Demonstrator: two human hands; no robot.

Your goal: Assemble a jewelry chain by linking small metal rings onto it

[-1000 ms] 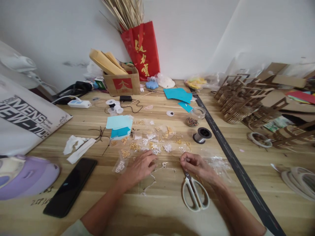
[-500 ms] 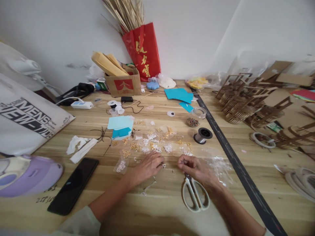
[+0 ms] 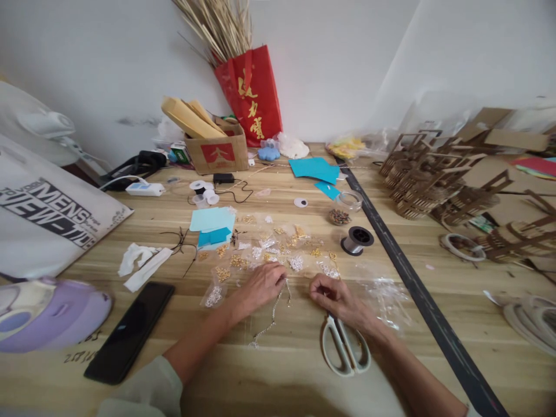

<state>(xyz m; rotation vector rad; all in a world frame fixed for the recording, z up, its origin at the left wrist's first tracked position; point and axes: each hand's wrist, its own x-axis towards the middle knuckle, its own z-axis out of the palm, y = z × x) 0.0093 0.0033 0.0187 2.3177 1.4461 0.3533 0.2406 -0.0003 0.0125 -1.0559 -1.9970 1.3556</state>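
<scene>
My left hand (image 3: 266, 281) pinches one end of a thin silver chain (image 3: 273, 315), lifting that end a little while the rest trails down onto the wooden table. My right hand (image 3: 329, 293) has its thumb and fingers pressed together; what sits between them is too small to make out. Under the right hand lie white-handled scissors (image 3: 343, 347), their blades hidden by it. Just beyond both hands are small clear bags of silver beads (image 3: 296, 263) and gold findings (image 3: 238, 260).
A wire spool (image 3: 357, 240) and a jar of brown beads (image 3: 339, 216) stand at right. Blue cards (image 3: 212, 220) and a black phone (image 3: 129, 333) lie at left. Loose plastic bags (image 3: 386, 295) are beside my right hand. Small wooden baskets (image 3: 428, 179) crowd the far right.
My left hand has moved right to the chain's clasp end, closed on it and raised it. My right hand has shifted slightly left, still pinched. The scissors stay in place.
</scene>
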